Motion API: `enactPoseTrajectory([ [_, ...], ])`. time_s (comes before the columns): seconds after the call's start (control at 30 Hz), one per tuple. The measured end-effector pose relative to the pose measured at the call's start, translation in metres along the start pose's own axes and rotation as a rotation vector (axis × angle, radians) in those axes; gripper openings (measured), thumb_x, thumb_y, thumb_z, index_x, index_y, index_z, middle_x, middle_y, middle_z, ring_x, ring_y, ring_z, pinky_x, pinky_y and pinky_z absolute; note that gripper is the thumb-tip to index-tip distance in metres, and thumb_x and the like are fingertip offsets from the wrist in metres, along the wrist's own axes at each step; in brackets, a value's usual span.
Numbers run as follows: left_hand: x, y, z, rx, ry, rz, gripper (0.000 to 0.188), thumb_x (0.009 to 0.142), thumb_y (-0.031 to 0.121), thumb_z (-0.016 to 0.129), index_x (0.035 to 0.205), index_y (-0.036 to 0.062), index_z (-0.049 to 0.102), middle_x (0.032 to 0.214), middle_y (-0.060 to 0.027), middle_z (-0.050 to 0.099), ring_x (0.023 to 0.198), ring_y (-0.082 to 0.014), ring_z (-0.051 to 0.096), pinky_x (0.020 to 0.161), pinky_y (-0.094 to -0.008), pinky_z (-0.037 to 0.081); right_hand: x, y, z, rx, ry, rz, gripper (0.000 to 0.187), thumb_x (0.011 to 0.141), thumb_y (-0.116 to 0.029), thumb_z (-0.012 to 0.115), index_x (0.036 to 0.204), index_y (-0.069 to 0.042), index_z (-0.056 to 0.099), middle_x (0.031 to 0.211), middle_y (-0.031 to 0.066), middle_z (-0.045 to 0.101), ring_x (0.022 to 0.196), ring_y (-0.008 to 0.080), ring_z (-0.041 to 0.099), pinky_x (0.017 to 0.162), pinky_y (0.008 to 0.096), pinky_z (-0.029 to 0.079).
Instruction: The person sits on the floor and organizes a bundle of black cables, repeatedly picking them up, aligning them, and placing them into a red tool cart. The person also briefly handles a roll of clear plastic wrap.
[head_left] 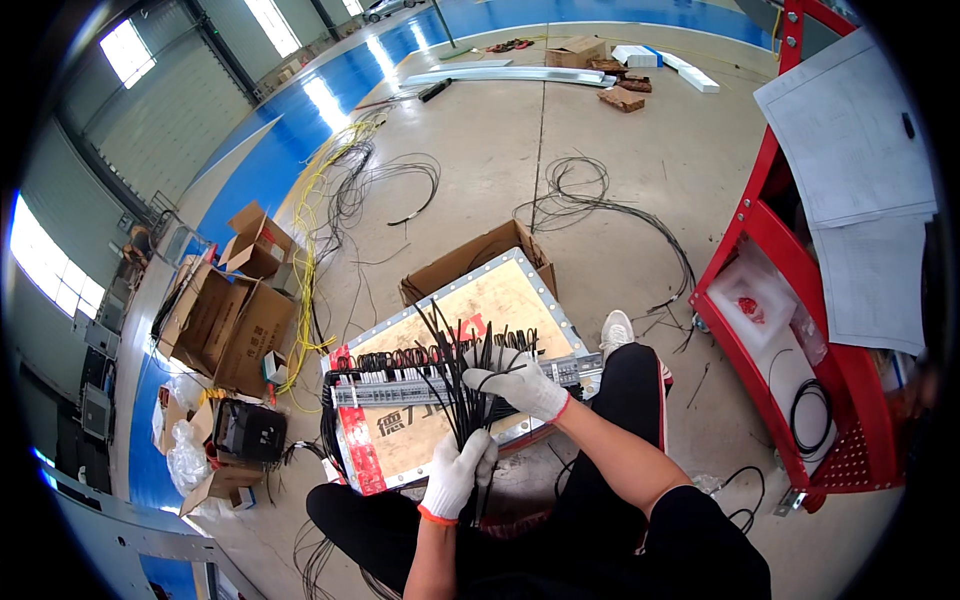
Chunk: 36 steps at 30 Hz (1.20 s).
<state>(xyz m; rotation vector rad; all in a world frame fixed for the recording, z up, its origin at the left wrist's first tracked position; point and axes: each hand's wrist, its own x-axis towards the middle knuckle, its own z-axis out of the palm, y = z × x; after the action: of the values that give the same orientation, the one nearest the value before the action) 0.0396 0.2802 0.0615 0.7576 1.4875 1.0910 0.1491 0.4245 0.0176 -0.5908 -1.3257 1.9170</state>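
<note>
A bundle of thin black wires (458,405) fans upward in front of me. My left hand (458,476), in a white glove with an orange cuff, is closed around its lower end. My right hand (520,386), also gloved in white, is closed on strands higher up, on the bundle's right side. Both hands are over a wooden case (505,285) with metal edging. Across the case lies a grey metal rail assembly (372,393) with a row of looped black wires (400,360) along its far side. The gloved fingers partly hide the strands.
Behind the case stands an open cardboard box (440,277). More cartons (235,330) and a black bin (250,431) are at the left. Yellow cable (308,250) and black cable coils (580,190) lie on the floor. A red metal frame (745,265) with paper drawings (850,130) stands at the right.
</note>
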Motion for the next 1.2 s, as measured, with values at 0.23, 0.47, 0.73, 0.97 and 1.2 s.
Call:
enactPoseTrajectory([
  [0.23,-0.001,0.006,0.006,-0.090,0.088,0.013,0.034,0.102,0.024,0.049,0.080,0.0025,0.062,0.064,-0.0013,0.055,0.049,-0.0081,0.044,0.044,-0.0243,0.035,-0.003,-0.006,0.004,0.055,0.056,-0.103,0.018,0.093,-0.017,0.068,0.102,-0.002,0.071,0.092,0.0011,0.070,0.088,0.0091,0.061,0.081,0.0264,0.049],
  [0.47,0.000,-0.005,0.007,0.023,0.206,0.098,0.032,0.101,0.021,0.048,0.080,0.0031,0.063,0.057,-0.0001,0.052,0.043,-0.0065,0.040,0.042,-0.0231,0.033,-0.003,0.000,0.002,0.134,0.122,-0.099,0.010,0.094,-0.011,0.066,0.098,-0.002,0.070,0.096,0.0034,0.068,0.090,0.0121,0.063,0.080,0.0271,0.051],
  [0.73,0.000,-0.002,0.010,-0.045,0.188,0.087,0.030,0.100,0.021,0.049,0.080,0.0037,0.063,0.056,0.0004,0.051,0.044,-0.0072,0.043,0.042,-0.0229,0.033,0.006,0.019,0.009,0.788,0.064,-0.009,0.006,0.098,-0.015,0.063,0.100,-0.009,0.064,0.092,0.0010,0.064,0.087,0.0125,0.060,0.079,0.0285,0.050],
  [0.97,-0.002,-0.004,0.011,-0.012,0.161,0.077,0.030,0.101,0.019,0.052,0.081,0.0007,0.064,0.057,-0.0009,0.052,0.047,-0.0086,0.046,0.045,-0.0238,0.036,0.004,0.012,0.009,0.783,0.107,-0.053,0.007,0.099,-0.013,0.062,0.105,-0.010,0.063,0.092,-0.0007,0.064,0.086,0.0108,0.061,0.083,0.0276,0.051],
  [1.2,-0.003,0.004,0.011,0.000,0.119,0.049,0.028,0.100,0.016,0.052,0.079,0.0011,0.064,0.057,-0.0006,0.052,0.047,-0.0082,0.046,0.045,-0.0231,0.035,-0.001,-0.013,0.003,0.290,0.094,-0.274,0.049,0.089,-0.008,0.071,0.135,-0.005,0.052,0.090,-0.0018,0.061,0.083,0.0073,0.059,0.079,0.0251,0.051],
])
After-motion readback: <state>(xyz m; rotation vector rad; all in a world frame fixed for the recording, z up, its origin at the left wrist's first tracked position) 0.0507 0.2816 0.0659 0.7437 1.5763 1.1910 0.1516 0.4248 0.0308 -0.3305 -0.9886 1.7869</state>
